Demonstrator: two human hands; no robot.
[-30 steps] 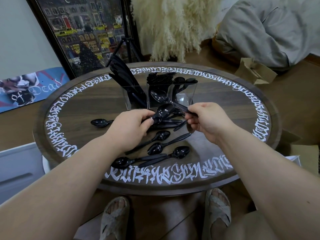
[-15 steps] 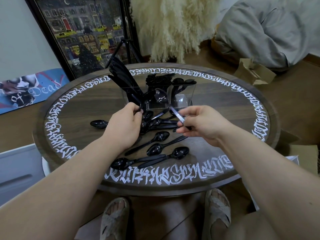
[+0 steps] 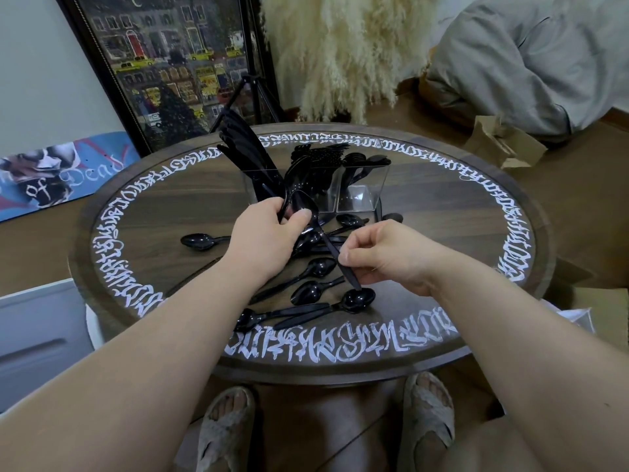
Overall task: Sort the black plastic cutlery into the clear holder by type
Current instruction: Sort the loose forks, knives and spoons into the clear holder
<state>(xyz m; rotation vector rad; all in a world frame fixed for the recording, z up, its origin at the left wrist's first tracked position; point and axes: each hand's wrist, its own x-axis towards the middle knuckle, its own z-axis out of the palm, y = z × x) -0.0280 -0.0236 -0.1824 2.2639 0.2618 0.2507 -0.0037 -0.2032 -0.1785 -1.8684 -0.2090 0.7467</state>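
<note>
A clear holder (image 3: 360,195) stands at the middle of the round table (image 3: 170,212), with black knives (image 3: 245,148) leaning out of its left part, forks (image 3: 320,155) in the middle and spoons (image 3: 367,161) at the right. My left hand (image 3: 269,236) grips a bunch of black spoons (image 3: 299,199) in front of the holder. My right hand (image 3: 384,257) pinches the handle of one black spoon (image 3: 335,257) whose bowl lies against that bunch. Several loose black spoons (image 3: 320,267) lie on the table under my hands.
One spoon (image 3: 200,240) lies apart to the left. A framed picture (image 3: 177,63), a tripod (image 3: 252,97) and pampas grass (image 3: 340,56) stand behind the table. Cardboard boxes (image 3: 503,144) sit on the floor to the right. My sandalled feet (image 3: 224,427) are under the table's near edge.
My left hand has lifted its bunch of spoons up toward the holder. My right hand has swung its spoon's handle down and nearer to me, and the spoon's bowl now meets the bunch.
</note>
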